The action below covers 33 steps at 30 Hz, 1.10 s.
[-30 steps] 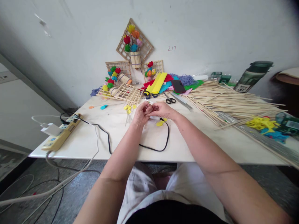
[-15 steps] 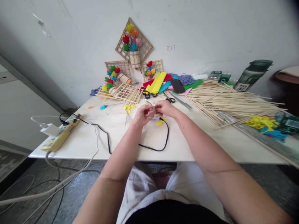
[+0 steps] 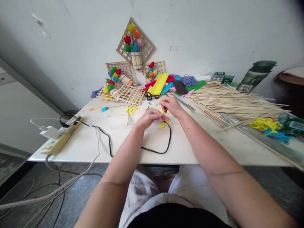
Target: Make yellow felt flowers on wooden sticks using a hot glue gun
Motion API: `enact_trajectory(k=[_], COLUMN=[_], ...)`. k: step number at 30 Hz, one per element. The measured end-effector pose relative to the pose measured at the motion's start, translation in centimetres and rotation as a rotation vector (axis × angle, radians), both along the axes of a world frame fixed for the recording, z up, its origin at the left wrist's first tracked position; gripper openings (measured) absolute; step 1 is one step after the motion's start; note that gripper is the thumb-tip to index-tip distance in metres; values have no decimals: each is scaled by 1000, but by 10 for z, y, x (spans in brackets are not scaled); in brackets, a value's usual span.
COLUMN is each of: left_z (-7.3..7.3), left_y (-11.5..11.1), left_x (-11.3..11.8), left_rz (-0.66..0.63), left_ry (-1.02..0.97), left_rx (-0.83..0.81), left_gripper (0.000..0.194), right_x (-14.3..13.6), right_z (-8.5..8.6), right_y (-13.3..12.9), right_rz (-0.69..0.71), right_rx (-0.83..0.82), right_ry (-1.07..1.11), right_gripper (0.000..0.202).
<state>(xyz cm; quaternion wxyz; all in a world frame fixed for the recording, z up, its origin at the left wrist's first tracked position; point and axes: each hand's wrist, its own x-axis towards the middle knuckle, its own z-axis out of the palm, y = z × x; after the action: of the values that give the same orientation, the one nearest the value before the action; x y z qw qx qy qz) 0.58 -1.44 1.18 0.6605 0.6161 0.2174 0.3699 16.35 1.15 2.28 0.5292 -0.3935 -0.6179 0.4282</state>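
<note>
A: Starting from the left, what to note?

B: First a power strip (image 3: 62, 138), slanting across that end of the bench (image 3: 121, 126). Next a flat blue piece (image 3: 104, 109), well apart from either hand. Further right, a yellow cluster (image 3: 129, 109) at the far end of thin stems, running towards the near edge.

A: And then?

B: Then the left hand (image 3: 152, 117), knuckles up, reaching rightward with fingers loosely extended. Cannot tell of any hold underneath.

A: Where to look for the loose yellow pieces (image 3: 161, 125)?

B: On the bench, just beside the left fingertips, on the side towards the body, close to the end of the black cable (image 3: 170, 134). Rounded, with no clear long axis.

A: Nearer to which hand?

B: The left, seemingly; the key relation here. Beyond and to the right, the right hand (image 3: 172, 107), fingers bent and pointing left, tips close together. Perhaps pinching something small; cannot tell. More yellow below those fingers, partly hidden.

A: And past that?

B: A pile of thin wooden sticks (image 3: 225, 98), fanning out rightward; farther right, yellow scraps (image 3: 264, 126) beside blue ones.
</note>
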Motion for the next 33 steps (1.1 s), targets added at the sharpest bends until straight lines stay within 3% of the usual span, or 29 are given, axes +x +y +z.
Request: enact_trajectory(k=[3, 6, 9, 20, 28, 30, 33], left_z=[-4, -6, -7, -3, -3, -2, 0], left_y=[12, 20, 22, 17, 19, 18, 21], left_x=[-3, -6, -5, -4, -1, 1, -1], left_rz=[391, 553, 587, 526, 730, 811, 881], left_ry=[-278, -306, -258, -288, -100, -71, -216], left_rx=[-55, -91, -104, -86, 243, 257, 133], left_gripper=[29, 24, 24, 24, 21, 24, 28], right_x=[-1, -5, -10, -17, -15, -15, -11], right_z=[-1, -2, -1, -1, -5, -5, -4], right_y=[1, 0, -4, -5, -3, -4, -3], right_rz=[2, -5, -3, -153, -335, -356, -382], right_rx=[39, 82, 106, 252, 313, 327, 344], right_ry=[-1, -46, -123, -230, -452, -498, -547], right_gripper=[27, 31, 32, 41, 30, 27, 20])
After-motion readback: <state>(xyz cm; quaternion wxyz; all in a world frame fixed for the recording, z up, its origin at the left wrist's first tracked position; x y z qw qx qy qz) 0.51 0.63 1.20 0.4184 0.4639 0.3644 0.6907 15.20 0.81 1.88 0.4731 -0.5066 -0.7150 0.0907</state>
